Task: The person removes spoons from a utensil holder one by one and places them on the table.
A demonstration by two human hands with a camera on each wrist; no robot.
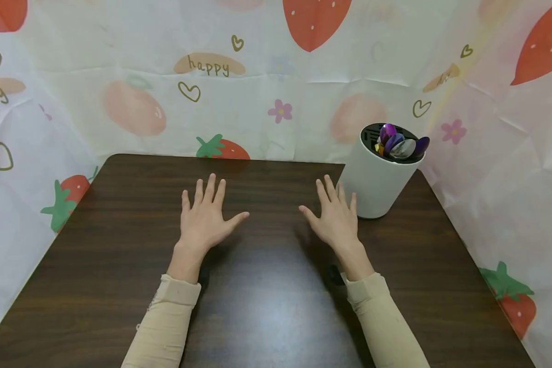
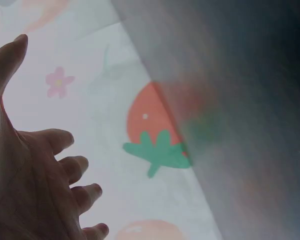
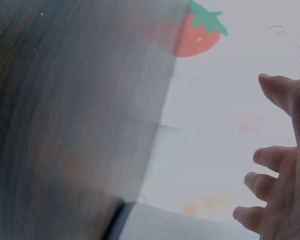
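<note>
My left hand (image 1: pixel 204 220) is held over the dark wood table with fingers spread and nothing in it. The right hand (image 1: pixel 336 217), also spread and holding nothing, hovers to the right of it. Nearest to the right hand is a white oval utensil holder (image 1: pixel 377 179) with a black slotted top, whose left side its fingers overlap in the head view. Several spoon-like utensils (image 1: pixel 402 145), purple, blue and silver, stick up out of the holder. In the right wrist view only part of the white holder (image 3: pixel 175 225) shows, below the fingers.
The dark brown table (image 1: pixel 267 286) ends at a back edge against a white cloth (image 1: pixel 257 122) printed with strawberries, hearts and flowers. More of this cloth hangs at the left and right sides. The holder stands near the table's back right corner.
</note>
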